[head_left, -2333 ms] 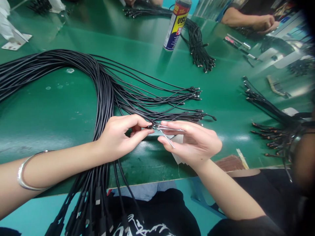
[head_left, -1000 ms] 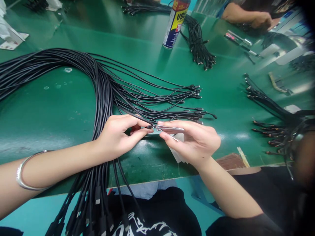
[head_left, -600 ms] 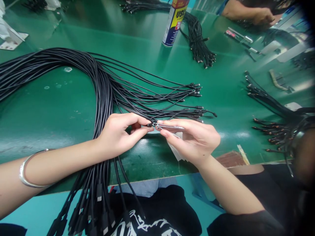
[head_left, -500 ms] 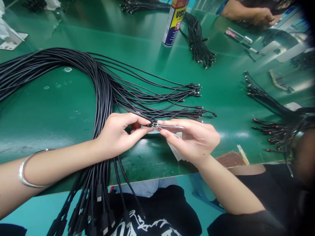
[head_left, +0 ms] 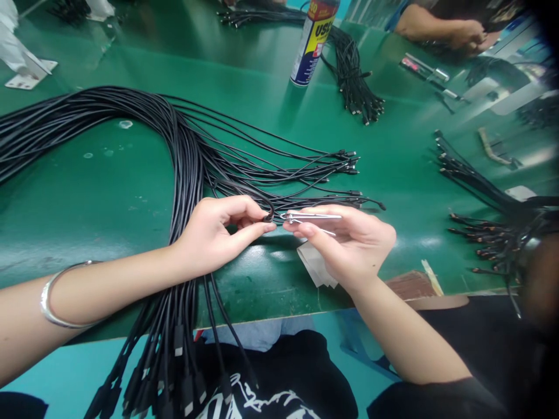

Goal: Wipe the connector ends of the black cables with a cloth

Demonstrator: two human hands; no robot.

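My left hand (head_left: pixel 227 233) pinches the end of a black cable (head_left: pixel 268 206) between thumb and forefinger; most of the connector is hidden by the fingers. Just to its right, my right hand (head_left: pixel 349 244) is closed on a silver nail clipper (head_left: pixel 312 217). The clipper's jaws point left at the cable end, a small gap apart from it. Beneath my left wrist runs a thick bundle of black cables (head_left: pixel 187 157), its plugs hanging over the table's front edge. Several other cable ends (head_left: pixel 349 163) fan out on the table beyond my hands.
A spray can (head_left: pixel 310 49) stands on the green table (head_left: pixel 244 87), beside another cable bundle (head_left: pixel 356 81). More cables (head_left: pixel 480 233) lie at the right, near a person there. Across the table a person's hands (head_left: pixel 469 35) show. A brown piece (head_left: pixel 413 284) lies at the front edge.
The clipper has drawn back to the right, away from the cable end it was touching. My left hand still pinches the cable in about the same place.
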